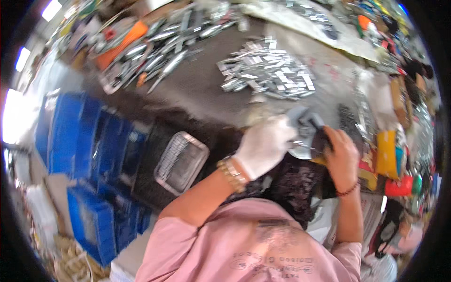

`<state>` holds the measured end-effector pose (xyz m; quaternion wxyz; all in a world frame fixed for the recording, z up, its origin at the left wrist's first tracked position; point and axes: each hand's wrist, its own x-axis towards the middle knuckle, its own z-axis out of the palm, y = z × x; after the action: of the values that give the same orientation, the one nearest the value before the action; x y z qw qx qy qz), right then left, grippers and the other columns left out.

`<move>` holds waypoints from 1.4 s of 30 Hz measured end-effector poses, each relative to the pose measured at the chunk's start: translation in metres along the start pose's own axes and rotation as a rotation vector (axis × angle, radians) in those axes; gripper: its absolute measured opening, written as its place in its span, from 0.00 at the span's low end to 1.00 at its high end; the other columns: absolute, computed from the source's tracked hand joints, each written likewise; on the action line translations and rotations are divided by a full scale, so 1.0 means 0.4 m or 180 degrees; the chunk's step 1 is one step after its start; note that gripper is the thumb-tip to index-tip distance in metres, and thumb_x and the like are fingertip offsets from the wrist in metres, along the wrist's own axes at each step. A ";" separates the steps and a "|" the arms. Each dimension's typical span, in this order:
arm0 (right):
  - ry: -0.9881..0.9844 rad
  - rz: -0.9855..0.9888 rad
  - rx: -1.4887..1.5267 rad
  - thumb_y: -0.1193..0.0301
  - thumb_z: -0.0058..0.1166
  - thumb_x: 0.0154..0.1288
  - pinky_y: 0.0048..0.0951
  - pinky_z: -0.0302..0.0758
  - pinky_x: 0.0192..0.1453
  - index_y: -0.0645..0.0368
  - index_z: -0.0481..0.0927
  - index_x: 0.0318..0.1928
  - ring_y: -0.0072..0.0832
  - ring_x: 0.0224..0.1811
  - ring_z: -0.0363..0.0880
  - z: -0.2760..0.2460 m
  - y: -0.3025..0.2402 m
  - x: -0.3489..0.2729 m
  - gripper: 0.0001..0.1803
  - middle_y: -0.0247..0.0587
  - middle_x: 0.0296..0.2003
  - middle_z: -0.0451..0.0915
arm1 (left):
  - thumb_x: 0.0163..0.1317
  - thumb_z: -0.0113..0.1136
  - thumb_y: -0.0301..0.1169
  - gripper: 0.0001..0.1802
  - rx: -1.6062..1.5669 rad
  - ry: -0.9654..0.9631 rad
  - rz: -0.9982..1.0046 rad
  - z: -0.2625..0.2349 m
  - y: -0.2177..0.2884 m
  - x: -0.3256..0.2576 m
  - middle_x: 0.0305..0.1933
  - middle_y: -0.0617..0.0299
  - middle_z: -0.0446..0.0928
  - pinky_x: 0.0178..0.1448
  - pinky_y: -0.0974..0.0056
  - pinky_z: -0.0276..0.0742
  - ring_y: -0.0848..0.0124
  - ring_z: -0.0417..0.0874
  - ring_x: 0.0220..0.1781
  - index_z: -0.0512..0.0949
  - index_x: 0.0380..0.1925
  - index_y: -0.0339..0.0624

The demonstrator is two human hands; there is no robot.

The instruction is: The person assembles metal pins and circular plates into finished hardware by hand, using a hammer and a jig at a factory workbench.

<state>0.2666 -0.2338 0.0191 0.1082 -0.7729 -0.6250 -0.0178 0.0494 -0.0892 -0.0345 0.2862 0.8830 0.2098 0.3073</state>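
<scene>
- Left hand (264,145), in a white glove, sits right of centre in the frame, fingers curled shut over the top of a grey tool (304,123).
- Right hand (342,157), bare, lies just to the right of it, fingers bent around a dark piece (321,140) pressed against the tool; how tight the grip is cannot be told through the blur.
- A pale round metal part (300,151) shows in the gap between the two hands, touching both; its long axis cannot be made out.
- The hands nearly meet over the part, with the gloved hand slightly nearer to it.
- A heap of shiny flat metal pieces (267,71) lies above the hands on the grey table (197,89), well apart from them.
- A second heap of long silver pieces (162,44) lies at upper left, beside an orange strip (121,44).
- A wire basket (182,162), rectangular, sits left of the gloved hand.
- Blue crates (89,155) are stacked at the left edge.
- A yellow packet (386,152) and a red one (399,185) stand at the right edge; their labels are unreadable.
</scene>
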 end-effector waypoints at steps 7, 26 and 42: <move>0.0599 -0.0095 0.1088 0.84 0.68 0.56 0.46 0.85 0.51 0.53 0.83 0.70 0.50 0.49 0.87 -0.026 -0.032 -0.064 0.38 0.47 0.52 0.82 | 0.59 0.74 0.27 0.05 -0.0126 -0.0217 -0.0155 -0.038 0.019 0.004 0.39 0.56 0.82 0.53 0.53 0.81 0.55 0.86 0.45 0.88 0.33 0.41; 0.0970 -0.0296 0.0864 0.83 0.62 0.58 0.36 0.82 0.39 0.48 0.90 0.65 0.36 0.36 0.84 0.015 -0.075 -0.150 0.33 0.39 0.44 0.81 | 0.54 0.78 0.23 0.09 -0.0328 -0.0175 0.0094 -0.028 0.013 0.014 0.36 0.57 0.81 0.49 0.51 0.81 0.53 0.86 0.43 0.87 0.34 0.42; 0.0727 -0.0342 0.0909 0.79 0.69 0.57 0.46 0.82 0.54 0.52 0.89 0.61 0.46 0.53 0.83 0.008 -0.004 -0.046 0.28 0.43 0.47 0.81 | 0.54 0.78 0.25 0.08 -0.0267 -0.0110 0.0113 -0.028 0.010 0.006 0.37 0.57 0.82 0.50 0.53 0.82 0.55 0.86 0.44 0.89 0.35 0.40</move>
<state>0.2606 -0.2506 0.0134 0.2859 -0.7082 -0.6452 -0.0222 0.0445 -0.0864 -0.0237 0.3211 0.8789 0.1761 0.3055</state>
